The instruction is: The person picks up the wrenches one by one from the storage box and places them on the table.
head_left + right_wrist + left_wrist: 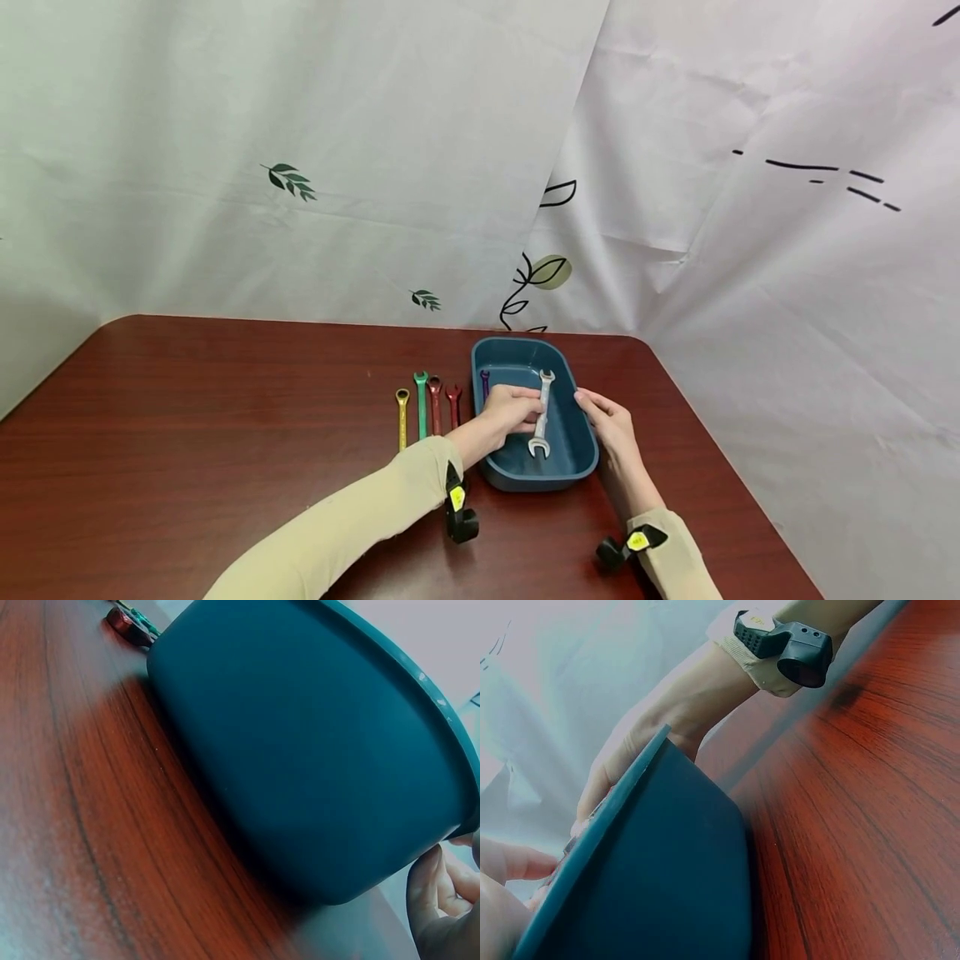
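Observation:
My left hand (513,409) reaches over the near left side of a blue plastic bin (536,482) and pinches a silver open-end wrench (543,417) by its middle. The wrench is above the bin's floor, its two open ends pointing away and toward me. A purple wrench (485,382) lies inside along the left wall, partly hidden by the hand. My right hand (611,425) grips the bin's right rim, with thumb and fingers about the edge. In the right wrist view, that hand (448,900) is at the rim's corner.
Left of the bin lie a yellow wrench (402,417), a green wrench (422,400), a red ratchet wrench (435,396) and a dark red open-end wrench (453,402), their lower ends partly behind the left arm. A white patterned cloth (420,150) hangs behind the wooden table (225,400).

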### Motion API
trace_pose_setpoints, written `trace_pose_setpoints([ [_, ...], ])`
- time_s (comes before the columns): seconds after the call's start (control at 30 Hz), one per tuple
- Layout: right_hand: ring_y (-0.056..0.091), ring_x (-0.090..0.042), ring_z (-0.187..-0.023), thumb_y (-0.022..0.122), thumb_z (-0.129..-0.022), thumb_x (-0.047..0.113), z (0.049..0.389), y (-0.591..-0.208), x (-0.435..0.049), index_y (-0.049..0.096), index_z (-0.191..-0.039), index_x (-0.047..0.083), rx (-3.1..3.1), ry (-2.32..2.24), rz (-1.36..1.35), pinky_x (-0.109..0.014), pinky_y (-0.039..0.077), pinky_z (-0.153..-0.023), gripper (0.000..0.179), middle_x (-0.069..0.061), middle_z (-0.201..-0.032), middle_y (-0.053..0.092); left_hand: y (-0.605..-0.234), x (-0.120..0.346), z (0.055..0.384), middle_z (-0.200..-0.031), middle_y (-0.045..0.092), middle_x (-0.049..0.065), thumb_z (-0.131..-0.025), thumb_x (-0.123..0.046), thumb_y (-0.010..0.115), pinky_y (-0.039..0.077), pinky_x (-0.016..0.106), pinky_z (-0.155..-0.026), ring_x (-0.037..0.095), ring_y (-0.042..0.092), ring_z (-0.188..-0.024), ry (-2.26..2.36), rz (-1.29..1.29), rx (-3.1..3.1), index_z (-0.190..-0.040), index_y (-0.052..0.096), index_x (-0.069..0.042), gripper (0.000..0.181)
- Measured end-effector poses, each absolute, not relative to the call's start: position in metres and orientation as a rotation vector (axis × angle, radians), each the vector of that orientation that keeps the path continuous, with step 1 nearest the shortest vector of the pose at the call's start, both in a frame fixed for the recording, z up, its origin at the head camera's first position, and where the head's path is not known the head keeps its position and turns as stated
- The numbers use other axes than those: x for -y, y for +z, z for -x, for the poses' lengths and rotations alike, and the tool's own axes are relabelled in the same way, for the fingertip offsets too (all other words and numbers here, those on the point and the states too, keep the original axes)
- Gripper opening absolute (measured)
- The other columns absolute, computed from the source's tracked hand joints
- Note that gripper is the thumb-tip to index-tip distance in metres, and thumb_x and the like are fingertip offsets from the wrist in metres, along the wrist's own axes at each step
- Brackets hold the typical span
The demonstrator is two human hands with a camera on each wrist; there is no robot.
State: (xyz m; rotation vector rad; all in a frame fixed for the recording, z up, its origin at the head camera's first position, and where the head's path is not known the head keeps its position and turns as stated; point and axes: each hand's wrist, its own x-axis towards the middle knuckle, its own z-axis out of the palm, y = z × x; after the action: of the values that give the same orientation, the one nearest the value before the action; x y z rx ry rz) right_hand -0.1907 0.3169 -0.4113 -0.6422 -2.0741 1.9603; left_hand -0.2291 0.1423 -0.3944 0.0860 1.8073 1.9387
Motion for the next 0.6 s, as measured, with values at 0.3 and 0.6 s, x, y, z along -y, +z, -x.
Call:
trace_pose_setpoints([
  [0.3,0.066,-0.006,-0.067,0.068,-0.089,0.019,0.191,-0.408,-0.316,0.059,-0.127,-0.005,2.097,1.970,0.619,-0.021,0.058,-0.063,0.045,0.006,-0.080,0.070,-0.389,-0.137,0.229,-0.099,0.072,0.014,-0.086,-0.004,0.067,0.061,0.032,-0.077,0.012,0.068,-0.076,1.946,-0.101,-1.800,-0.115,0.069,-0.002,0.029],
  [0.6,0.066,-0.005,-0.067,0.068,-0.089,0.015,0.189,-0.405,-0.318,0.058,-0.127,-0.005,2.118,1.933,0.595,-0.019,0.057,-0.064,0.044,0.011,-0.078,0.070,-0.382,-0.133,0.227,-0.106,0.071,0.016,-0.088,-0.006,0.065,0.060,0.034,-0.080,0.014,0.069,-0.082,1.943,-0.100,-1.760,-0.119,0.067,-0.001,0.031],
])
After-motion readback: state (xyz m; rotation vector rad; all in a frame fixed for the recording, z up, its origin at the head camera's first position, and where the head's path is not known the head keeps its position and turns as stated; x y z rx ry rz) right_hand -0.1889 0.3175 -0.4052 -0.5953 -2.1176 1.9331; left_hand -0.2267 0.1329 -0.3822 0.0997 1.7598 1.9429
